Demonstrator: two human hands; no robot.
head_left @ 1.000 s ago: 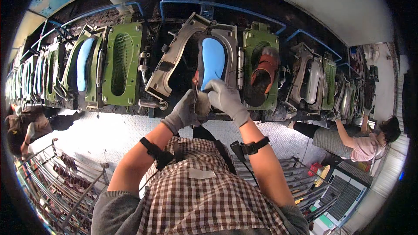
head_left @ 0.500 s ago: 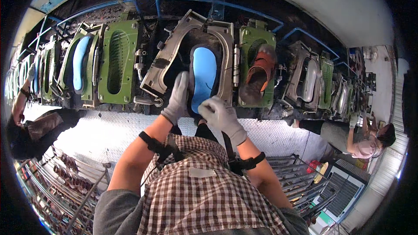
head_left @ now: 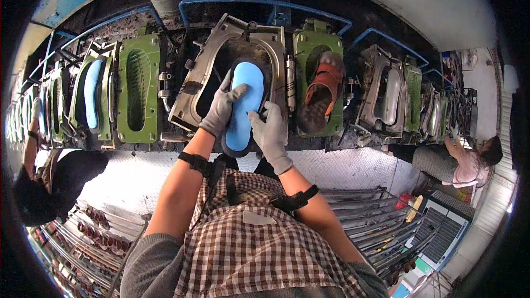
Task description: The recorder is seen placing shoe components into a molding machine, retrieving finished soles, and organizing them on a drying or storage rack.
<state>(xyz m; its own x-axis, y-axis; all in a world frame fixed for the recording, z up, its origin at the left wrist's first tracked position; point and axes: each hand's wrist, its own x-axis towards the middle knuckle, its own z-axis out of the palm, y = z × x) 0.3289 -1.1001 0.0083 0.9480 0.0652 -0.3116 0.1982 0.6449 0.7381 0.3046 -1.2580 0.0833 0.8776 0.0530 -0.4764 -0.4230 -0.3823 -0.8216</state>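
A shoe sole with a blue face and dark rim (head_left: 243, 124) lies tilted over the near edge of an open metal mould frame (head_left: 190, 91). My left hand (head_left: 221, 107), in a grey glove, is closed on its left edge, thumb across the blue face and fingers along the side. My right hand (head_left: 269, 132), also gloved, is at the sole's right edge. One of its fingertips touches the edge, and its thumb and forefinger are apart. The sole's underside is hidden.
A green sole mould (head_left: 139, 88) stands left; another (head_left: 337, 116) at right bears a brown shoe (head_left: 323, 88). More moulds line both sides. Blue rails (head_left: 265, 1) run behind. Racks (head_left: 105, 237) stand behind me. Co-workers are at far left (head_left: 44, 182) and right (head_left: 469, 165).
The sole has come nearer to me and tilted. My left hand has closed over its side, thumb now on the blue face. My right hand has moved up from the heel to the right edge.
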